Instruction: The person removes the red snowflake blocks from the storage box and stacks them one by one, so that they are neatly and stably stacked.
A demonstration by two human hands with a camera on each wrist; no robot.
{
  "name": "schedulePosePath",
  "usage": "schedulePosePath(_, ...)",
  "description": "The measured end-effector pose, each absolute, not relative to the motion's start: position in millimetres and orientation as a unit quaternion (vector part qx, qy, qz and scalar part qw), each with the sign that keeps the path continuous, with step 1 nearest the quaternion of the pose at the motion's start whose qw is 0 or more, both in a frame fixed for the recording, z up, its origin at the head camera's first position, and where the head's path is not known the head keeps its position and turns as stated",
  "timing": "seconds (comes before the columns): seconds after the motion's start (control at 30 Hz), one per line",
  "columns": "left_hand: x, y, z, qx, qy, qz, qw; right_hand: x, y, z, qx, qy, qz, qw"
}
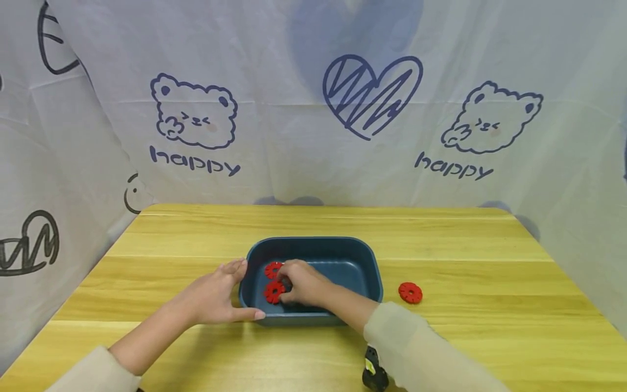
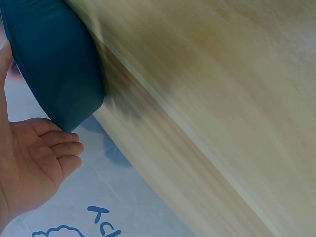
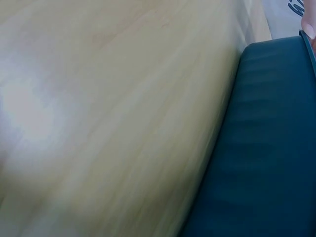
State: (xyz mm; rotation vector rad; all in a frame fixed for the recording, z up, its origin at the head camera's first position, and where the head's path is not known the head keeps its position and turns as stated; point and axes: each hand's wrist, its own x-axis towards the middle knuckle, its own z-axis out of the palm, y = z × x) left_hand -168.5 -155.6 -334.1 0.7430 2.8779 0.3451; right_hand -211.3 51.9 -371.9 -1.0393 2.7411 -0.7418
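A dark blue rectangular bin (image 1: 313,320) stands on the table. My left hand (image 1: 215,296) spans its front left corner, fingers fairly straight against the left side and thumb on the front rim. The left wrist view shows that hand's fingertips (image 2: 74,148) at the bin's outer wall (image 2: 54,64). Inside the bin, my right hand (image 1: 306,286) has its thumb and curled index finger at the edge of a red notched plastic disc (image 1: 273,293), pinching it. Another red disc (image 1: 272,269) lies just behind it, partly covered by the fingers.
A third red notched disc (image 1: 410,293) lies on the wooden table (image 1: 470,332) to the right of the bin. A small black and yellow object (image 1: 374,370) shows beside the right sleeve. A white cloth (image 1: 289,152) with drawings hangs behind the table.
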Motion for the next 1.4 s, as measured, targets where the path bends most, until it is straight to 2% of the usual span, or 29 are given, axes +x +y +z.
schedulePosePath(0.37, -168, -155, -335, 0.239, 0.961, 0.117, 0.074, -207, 79, -368, -0.358, 0.888, -0.290, -0.006)
schedulePosePath(0.67, -167, -155, -336, 0.227, 0.963, 0.121, 0.078, -200, 89, -364, -0.358, 0.888, -0.285, -0.037)
schedulePosePath(1.4, -168, -156, -337, 0.225, 0.963, 0.125, 0.077, -190, 117, -364, -0.372, 0.856, -0.323, -0.155)
